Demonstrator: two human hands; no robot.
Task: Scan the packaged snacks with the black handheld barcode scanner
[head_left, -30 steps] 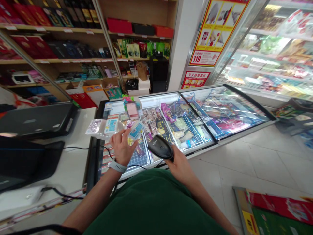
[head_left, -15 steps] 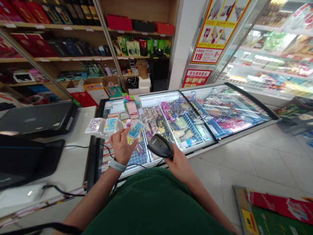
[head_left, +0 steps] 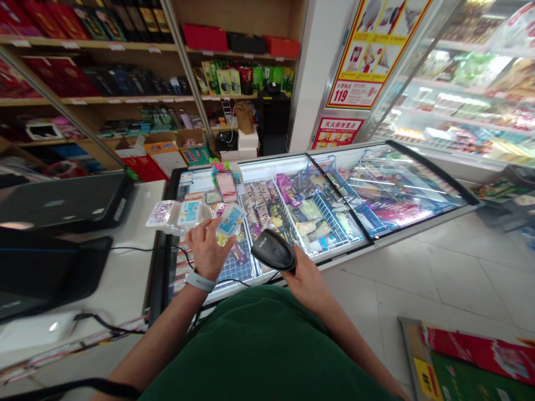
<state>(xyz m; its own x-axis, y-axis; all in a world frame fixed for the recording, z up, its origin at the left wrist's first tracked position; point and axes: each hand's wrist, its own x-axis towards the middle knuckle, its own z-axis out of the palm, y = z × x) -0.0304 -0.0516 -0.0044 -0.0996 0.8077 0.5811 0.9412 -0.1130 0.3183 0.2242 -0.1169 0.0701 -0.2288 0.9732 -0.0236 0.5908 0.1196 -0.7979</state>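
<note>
My left hand (head_left: 209, 250), with a pale watch band (head_left: 199, 280) at the wrist, is at a clear plastic box with a blue label (head_left: 231, 220). The thumb and fingers are at the box's near edge and it is tilted, label up; part of the grip is hidden. Beside it on the freezer's glass stand a second blue-labelled plastic box (head_left: 191, 213) and a clear plastic box with purplish contents (head_left: 162, 214). My right hand (head_left: 307, 278) is wrapped around the handle of a black barcode scanner (head_left: 273, 249), whose head points left toward the boxes.
Below the boxes, a glass-topped chest freezer (head_left: 334, 256) holds wire baskets of packaged goods. A counter (head_left: 137, 234) with a dark laptop (head_left: 62, 206) is at left. Shelves (head_left: 125, 100) stand behind; a green and red carton (head_left: 472, 362) is at lower right. A cable (head_left: 232, 282) runs near my left wrist.
Almost nothing differs. The box at my left hand has shifted very slightly left; the scanner stays in place in my right hand.
</note>
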